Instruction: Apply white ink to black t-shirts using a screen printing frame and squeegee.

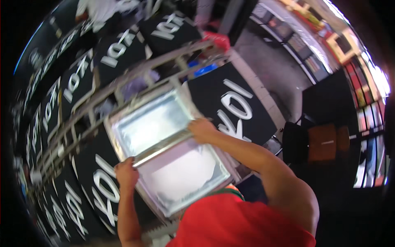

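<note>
A screen-printing frame (pixel 154 207) lies tilted across the middle of the view, its mesh pale and smeared with white ink. Across it runs a long metallic squeegee (pixel 161 149). At the squeegee's left end my left hand (pixel 126 173) is closed, and my right hand (pixel 202 131) grips the other end, beside the frame's right edge. Black panels with large white print flank the frame: one panel (pixel 234 103) on the right, another (pixel 96 177) on the left. What lies under the frame is hidden. Motion blurs the picture somewhat.
A metal rail (pixel 119 88) like a ladder runs behind the frame. Beyond it lies a row of printed black panels (pixel 117 49). A red bundle (pixel 218 40) and a blue object (pixel 205 70) sit by its far end. Another person (pixel 98 12) stands at the back left.
</note>
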Demonstrator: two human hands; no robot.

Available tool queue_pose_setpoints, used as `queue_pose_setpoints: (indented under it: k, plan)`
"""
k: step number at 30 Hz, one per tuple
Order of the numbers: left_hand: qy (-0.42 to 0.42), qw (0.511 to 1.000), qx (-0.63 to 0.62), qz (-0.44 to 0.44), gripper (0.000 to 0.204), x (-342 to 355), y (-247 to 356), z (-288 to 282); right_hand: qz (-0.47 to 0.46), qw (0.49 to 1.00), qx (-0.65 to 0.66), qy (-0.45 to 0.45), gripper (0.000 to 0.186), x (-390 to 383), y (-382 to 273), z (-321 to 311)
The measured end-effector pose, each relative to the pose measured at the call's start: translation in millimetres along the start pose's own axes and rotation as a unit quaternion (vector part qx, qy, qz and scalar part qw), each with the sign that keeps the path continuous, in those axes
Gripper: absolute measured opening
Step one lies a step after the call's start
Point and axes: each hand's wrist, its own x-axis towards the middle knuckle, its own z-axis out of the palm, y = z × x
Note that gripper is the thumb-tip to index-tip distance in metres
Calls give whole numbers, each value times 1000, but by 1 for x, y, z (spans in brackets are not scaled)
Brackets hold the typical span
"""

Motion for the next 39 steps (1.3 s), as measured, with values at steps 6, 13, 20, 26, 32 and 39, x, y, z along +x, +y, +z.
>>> queue_pose_setpoints:
  k: [6,13,20,26,32,39]
  plan:
    - [-26,999,29,-38,38,197,-49,23,42,997,-43,40,25,185,56,-46]
    - [-76,993,82,-30,39,120,-31,28,30,998,-55,-18,28,128,37,-17]
    - [-220,975,10,-19,35,-154,62,14,15,991,-50,-124,27,-162,-47,44]
    - [-273,960,59,16,33,-115,77,-6,17,999,22,-36,11,-163,-5,113]
    - [-33,988,151,21,33,71,-31,38,-10,997,-82,-11,29,96,32,-7]
    - [-30,991,125,-22,44,198,-95,76,73,991,-72,85,16,204,56,6]
